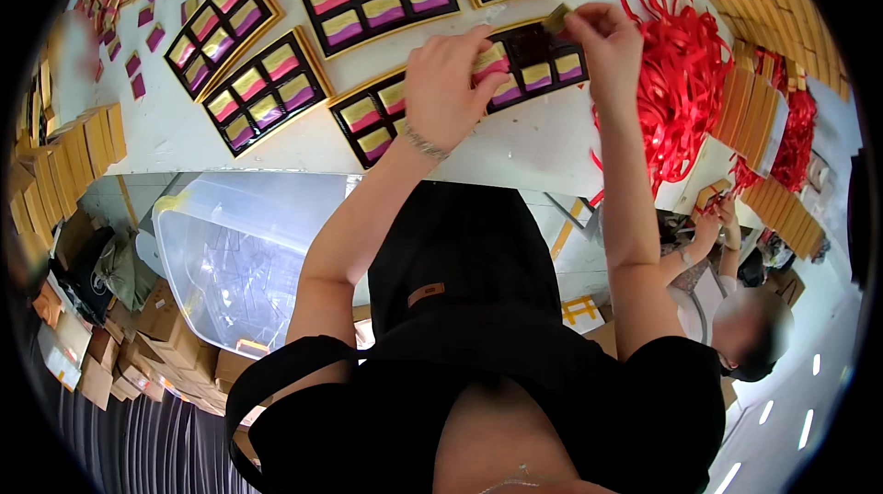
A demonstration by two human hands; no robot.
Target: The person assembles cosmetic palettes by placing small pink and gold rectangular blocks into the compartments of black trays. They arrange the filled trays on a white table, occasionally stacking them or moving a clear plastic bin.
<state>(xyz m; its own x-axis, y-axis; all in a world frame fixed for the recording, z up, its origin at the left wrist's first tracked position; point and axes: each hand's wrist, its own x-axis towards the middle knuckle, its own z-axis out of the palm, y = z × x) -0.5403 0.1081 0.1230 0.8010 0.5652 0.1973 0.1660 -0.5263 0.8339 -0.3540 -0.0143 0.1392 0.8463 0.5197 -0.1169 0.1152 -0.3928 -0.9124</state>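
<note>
**Filling the nearest of six trays**

I count six black, gold-edged trays of pink, yellow and purple packets on the white table (166, 126). My left hand (446, 89) rests curled on the nearest tray (460, 89), apparently pinching a packet. My right hand (607, 48) pinches a small gold piece (556, 17) above it. Red ribbon (681, 80) lies right.

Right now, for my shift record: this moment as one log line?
left hand: on tray | right hand: holding gold packet | red ribbons beside

Red ribbon (676, 80) is lying heaped on the white table (166, 131). A clear plastic bin (235, 255) is sitting below its edge. Cardboard boxes (152, 347) are piling up beside it.
</note>
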